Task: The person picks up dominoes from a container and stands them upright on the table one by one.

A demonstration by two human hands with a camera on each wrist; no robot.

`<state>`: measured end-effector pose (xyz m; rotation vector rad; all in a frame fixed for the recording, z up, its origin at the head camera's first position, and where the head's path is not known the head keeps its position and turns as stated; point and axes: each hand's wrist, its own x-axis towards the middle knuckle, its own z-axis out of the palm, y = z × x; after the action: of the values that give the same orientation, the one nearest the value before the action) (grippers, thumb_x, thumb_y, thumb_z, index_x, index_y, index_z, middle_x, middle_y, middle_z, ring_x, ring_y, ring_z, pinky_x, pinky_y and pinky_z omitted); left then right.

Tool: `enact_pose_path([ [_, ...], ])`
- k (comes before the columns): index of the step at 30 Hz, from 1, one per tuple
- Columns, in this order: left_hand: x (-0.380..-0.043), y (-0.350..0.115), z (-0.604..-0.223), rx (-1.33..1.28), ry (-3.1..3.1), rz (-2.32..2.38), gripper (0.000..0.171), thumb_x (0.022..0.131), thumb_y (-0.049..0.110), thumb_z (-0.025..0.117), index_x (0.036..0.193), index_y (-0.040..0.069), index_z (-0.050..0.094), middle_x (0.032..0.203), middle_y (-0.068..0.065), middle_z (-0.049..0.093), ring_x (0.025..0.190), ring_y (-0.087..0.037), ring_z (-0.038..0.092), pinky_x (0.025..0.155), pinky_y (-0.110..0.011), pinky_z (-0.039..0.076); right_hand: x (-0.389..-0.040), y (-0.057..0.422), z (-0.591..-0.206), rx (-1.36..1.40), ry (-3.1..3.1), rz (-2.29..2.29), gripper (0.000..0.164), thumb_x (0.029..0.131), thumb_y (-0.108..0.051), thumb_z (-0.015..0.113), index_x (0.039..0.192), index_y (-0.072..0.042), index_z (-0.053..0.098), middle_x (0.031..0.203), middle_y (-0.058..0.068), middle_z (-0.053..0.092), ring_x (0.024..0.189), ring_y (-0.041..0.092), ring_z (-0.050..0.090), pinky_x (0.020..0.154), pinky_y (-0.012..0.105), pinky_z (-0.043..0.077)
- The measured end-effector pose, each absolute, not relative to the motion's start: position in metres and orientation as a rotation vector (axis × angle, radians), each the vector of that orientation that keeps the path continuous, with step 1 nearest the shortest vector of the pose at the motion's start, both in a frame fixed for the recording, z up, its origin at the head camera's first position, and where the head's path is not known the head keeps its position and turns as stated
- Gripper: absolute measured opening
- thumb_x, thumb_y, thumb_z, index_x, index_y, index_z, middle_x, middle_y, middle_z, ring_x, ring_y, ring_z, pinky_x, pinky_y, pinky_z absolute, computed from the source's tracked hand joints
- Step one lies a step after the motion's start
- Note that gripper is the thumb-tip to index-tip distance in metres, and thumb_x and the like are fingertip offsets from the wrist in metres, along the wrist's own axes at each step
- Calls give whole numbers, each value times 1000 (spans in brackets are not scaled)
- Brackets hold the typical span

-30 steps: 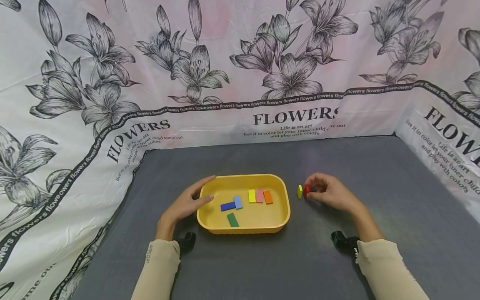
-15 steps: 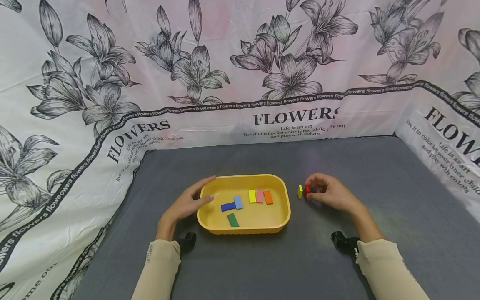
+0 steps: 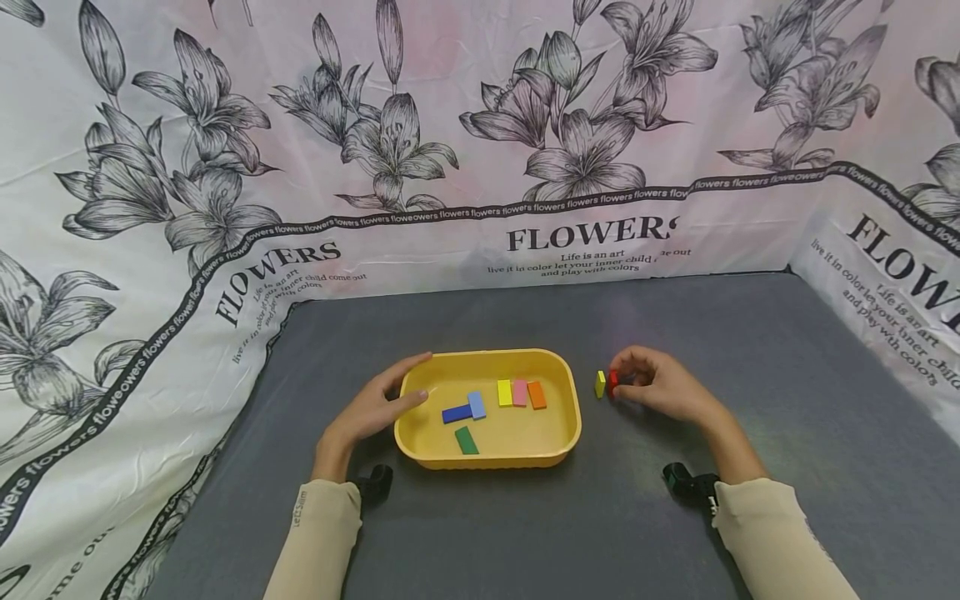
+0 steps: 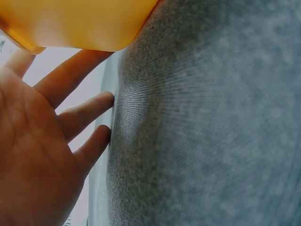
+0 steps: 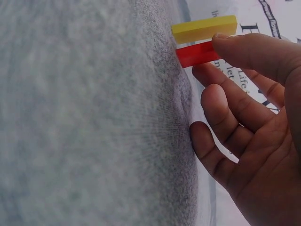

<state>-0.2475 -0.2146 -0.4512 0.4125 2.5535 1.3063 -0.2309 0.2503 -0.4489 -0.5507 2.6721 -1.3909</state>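
My right hand (image 3: 654,385) pinches an upright red block (image 5: 197,54) between thumb and fingers, its lower end at the grey table. Just left of it a yellow block (image 5: 204,29) stands on end by itself. Over the left end of a yellow plastic tub (image 3: 487,461), my left hand (image 3: 375,404) grips the rim, thumb inside and index finger along the outside. Its other fingers are spread, with tips at the tabletop in the left wrist view. Flat in the tub lie a dark blue block (image 3: 456,414), a light blue block (image 3: 476,405) and a green block (image 3: 466,440).
Towards the tub's right side lie more flat blocks: yellow (image 3: 504,392), pink (image 3: 519,392) and orange (image 3: 536,395). A white cloth (image 3: 420,250) printed with flowers hangs behind and beside the grey table (image 3: 525,533). Dark wrist devices (image 3: 375,483) sit below both hands.
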Motion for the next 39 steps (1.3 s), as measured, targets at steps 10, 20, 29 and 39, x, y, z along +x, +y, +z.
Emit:
enact_pose_path([
  [10,-248,-216,-452,445,2549,1323,61,98,36,67,153,42,42,163,2,39,138,-31,49,118,-59,37,-232,257,-448,-529,2668,-1422,28,88,-7,77,112,-2,63,106,19,72,76,12,65,62,26,53],
  [20,-247,-215,-450,430,2541,1322,61,98,36,67,153,41,42,163,2,38,141,-31,47,119,-59,35,-233,257,-449,-538,2671,-1369,26,87,-4,77,108,-1,62,101,17,72,74,11,63,59,27,49],
  [29,-247,-215,-450,431,2543,1325,61,98,35,67,154,40,42,163,2,39,143,-31,45,120,-59,34,-233,258,-449,-534,2662,-1360,26,88,-5,76,109,-2,61,101,16,72,73,12,62,57,27,50],
  [39,-245,-214,-449,422,2545,1329,61,98,34,68,153,40,43,163,1,39,141,-32,47,119,-59,35,-233,257,-449,-552,2673,-1365,30,89,-6,77,113,0,61,108,20,72,77,11,64,58,27,51],
])
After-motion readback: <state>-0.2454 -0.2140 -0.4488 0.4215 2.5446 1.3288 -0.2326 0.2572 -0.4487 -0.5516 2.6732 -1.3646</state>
